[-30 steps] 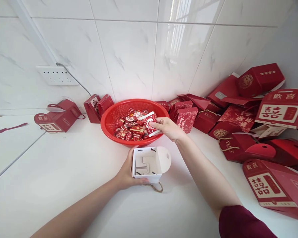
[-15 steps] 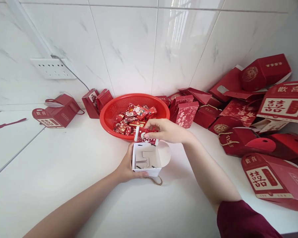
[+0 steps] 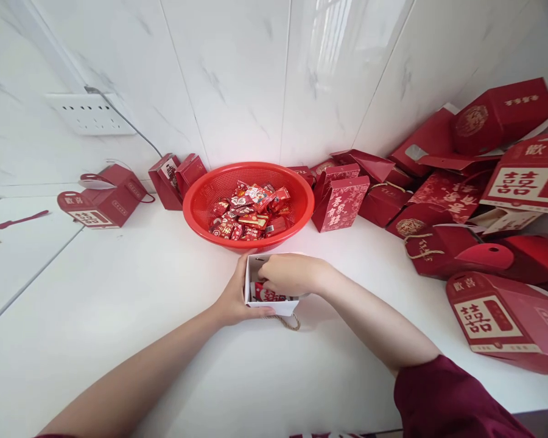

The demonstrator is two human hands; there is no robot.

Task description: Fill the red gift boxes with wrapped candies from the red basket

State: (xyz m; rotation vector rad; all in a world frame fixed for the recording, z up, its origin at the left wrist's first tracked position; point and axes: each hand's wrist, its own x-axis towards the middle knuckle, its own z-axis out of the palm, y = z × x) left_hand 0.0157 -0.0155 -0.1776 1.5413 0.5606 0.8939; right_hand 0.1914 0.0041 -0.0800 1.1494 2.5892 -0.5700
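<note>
Your right hand [image 3: 291, 274] inside the white box [image 3: 285, 308]
Your left hand [image 3: 234, 299] grips the box's side. A red packet [image 3: 265, 293] sits inside, at your right hand; whether it's pinched, I cannot tell. Beyond both hands stands the red basket [image 3: 192, 214] of wrapped pieces [image 3: 254, 220].

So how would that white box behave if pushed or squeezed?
The white box is probably light: its walls look thin and card-like. Its straight sides in the left hand suggest it keeps its shape, though a hard squeeze might dent it. The rope handle likely flops, given its loose loop.
</note>
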